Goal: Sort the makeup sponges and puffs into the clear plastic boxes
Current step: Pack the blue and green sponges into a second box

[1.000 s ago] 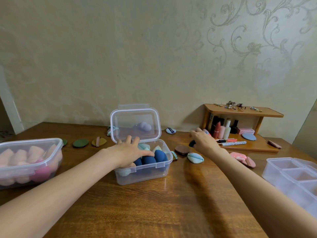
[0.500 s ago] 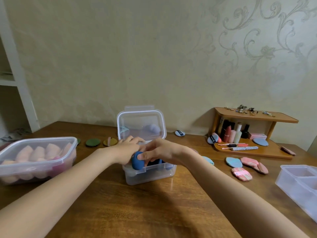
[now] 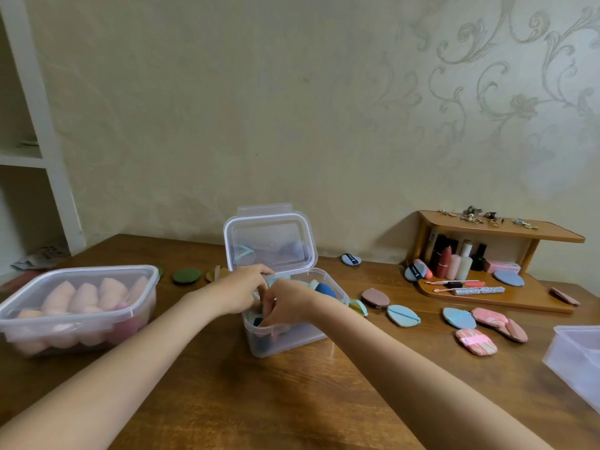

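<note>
A small clear box (image 3: 293, 344) with its lid up stands at the table's middle, packed with blue and pale sponges (image 3: 324, 290). Both my hands reach into it. My right hand (image 3: 287, 303) points its curled fingers down at the near left corner, around a dark blue sponge (image 3: 258, 321). My left hand (image 3: 238, 290) lies over the sponges at the far left side with bent fingers, and what they touch is hidden. A larger clear box (image 3: 19, 323) on the left holds peach and pink sponges. Loose puffs lie to the right: light blue (image 3: 403, 315), mauve (image 3: 375, 297), pink striped (image 3: 475, 342).
A wooden shelf organiser (image 3: 496, 302) with cosmetics stands at the back right. A clear divided box (image 3: 574, 355) sits at the right edge. A green puff (image 3: 186, 276) and a yellowish puff (image 3: 216, 274) lie behind the boxes. A white shelf unit (image 3: 42, 131) rises at the left.
My right hand came from the puffs on the right to the small box with a dark blue sponge and now pushes down inside it. My left hand stayed in the box.
</note>
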Tool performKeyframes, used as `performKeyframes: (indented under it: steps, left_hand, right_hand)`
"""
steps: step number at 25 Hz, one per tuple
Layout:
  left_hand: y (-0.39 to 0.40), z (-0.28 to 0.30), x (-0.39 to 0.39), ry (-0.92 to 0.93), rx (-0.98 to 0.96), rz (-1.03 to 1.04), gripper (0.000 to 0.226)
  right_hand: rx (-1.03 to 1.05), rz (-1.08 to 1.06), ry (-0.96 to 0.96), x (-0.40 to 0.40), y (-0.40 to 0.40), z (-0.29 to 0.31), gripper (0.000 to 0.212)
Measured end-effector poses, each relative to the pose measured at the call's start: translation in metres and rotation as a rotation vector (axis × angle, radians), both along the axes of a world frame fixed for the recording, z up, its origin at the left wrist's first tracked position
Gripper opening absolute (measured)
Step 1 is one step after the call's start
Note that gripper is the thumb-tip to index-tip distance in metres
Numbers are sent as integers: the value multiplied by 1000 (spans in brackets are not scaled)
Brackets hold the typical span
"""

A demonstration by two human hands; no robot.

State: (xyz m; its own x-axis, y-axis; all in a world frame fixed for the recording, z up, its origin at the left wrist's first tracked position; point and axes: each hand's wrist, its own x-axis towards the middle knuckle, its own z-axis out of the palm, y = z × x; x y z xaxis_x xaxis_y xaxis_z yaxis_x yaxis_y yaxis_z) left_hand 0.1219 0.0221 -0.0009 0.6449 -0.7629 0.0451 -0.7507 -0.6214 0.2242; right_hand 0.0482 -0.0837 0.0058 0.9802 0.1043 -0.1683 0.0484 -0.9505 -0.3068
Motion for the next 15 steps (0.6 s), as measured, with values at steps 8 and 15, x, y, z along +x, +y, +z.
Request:
performKeyframes:
  steps: [8, 15]
  left_hand:
    - [7, 10, 10, -14, 177, -49, 6]
    - [16, 22, 33, -39, 322, -49, 16]
  right_hand:
    - [261, 37, 235, -9, -12, 28, 29]
    - [130, -423, -359, 44, -98, 46, 28]
